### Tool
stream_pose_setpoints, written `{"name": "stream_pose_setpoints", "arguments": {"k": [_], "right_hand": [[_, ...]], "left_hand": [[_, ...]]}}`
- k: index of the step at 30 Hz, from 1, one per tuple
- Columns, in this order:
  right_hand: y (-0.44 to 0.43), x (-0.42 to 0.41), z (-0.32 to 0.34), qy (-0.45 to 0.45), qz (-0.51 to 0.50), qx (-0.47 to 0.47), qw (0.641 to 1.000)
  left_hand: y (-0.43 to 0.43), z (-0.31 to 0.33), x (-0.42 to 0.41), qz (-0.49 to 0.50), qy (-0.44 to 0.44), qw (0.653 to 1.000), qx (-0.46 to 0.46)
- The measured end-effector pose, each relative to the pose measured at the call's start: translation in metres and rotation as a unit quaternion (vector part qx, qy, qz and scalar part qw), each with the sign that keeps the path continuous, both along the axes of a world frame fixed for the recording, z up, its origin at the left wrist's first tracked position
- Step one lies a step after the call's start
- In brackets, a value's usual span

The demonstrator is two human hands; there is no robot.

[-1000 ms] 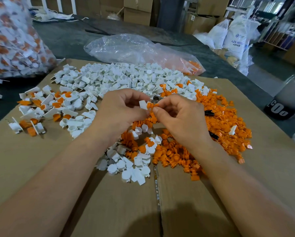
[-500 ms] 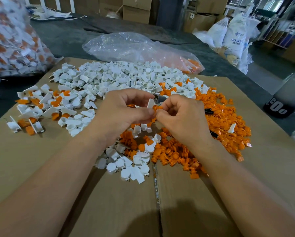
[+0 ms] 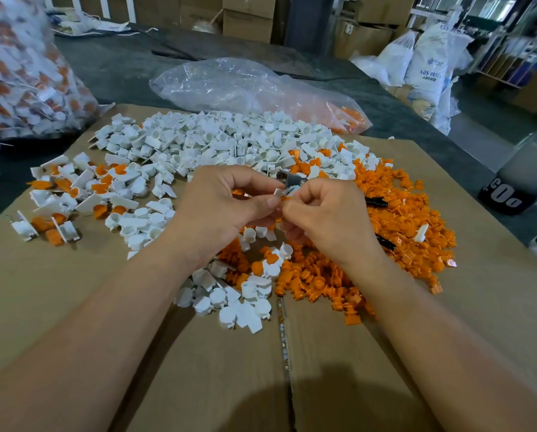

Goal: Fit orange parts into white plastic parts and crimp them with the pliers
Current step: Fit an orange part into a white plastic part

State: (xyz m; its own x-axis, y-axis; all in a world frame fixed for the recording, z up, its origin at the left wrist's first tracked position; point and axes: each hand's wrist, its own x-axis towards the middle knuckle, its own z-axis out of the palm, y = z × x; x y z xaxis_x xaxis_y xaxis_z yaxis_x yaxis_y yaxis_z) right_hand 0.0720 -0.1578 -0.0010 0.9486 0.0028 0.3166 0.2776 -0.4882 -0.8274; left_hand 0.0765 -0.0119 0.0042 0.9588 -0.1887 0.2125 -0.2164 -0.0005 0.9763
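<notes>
Left hand (image 3: 220,210) and right hand (image 3: 329,219), one white part (image 3: 278,192) in their grip, countless loose white parts (image 3: 223,141) beyond it, countless orange parts (image 3: 394,213) to its right.

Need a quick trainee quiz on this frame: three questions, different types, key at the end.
1. True or false: the right hand grips the pliers.
2. The loose orange parts are heaped mostly on which side of the cardboard? A) the person's left B) the person's right C) off it
3. Fill in: the small part pinched by the left hand is ___ in colour.
Key: 1 false, the pliers lie on the orange parts, handles showing beside that hand; 2 B; 3 white.
</notes>
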Motion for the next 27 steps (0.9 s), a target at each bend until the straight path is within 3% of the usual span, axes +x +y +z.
{"name": "stream_pose_setpoints", "arguments": {"k": [14, 18, 23, 27], "right_hand": [[-0.0009, 0.0, -0.0013, -0.206, 0.042, -0.041, 0.977], [-0.0038, 0.0031, -0.002, -0.217, 0.066, -0.068, 0.972], [-0.0041, 0.0024, -0.0048, -0.163, 0.07, -0.005, 0.984], [-0.0035, 0.0017, -0.0035, -0.16, 0.063, -0.006, 0.985]], "left_hand": [[0.0049, 0.005, 0.0019, 0.011, 0.098, 0.99, -0.106], [0.0041, 0.0051, 0.0019, 0.024, 0.122, 0.985, -0.116], [0.0042, 0.0036, 0.0024, 0.022, 0.115, 0.99, -0.084], [0.0035, 0.0028, 0.0027, 0.022, 0.114, 0.99, -0.079]]}}
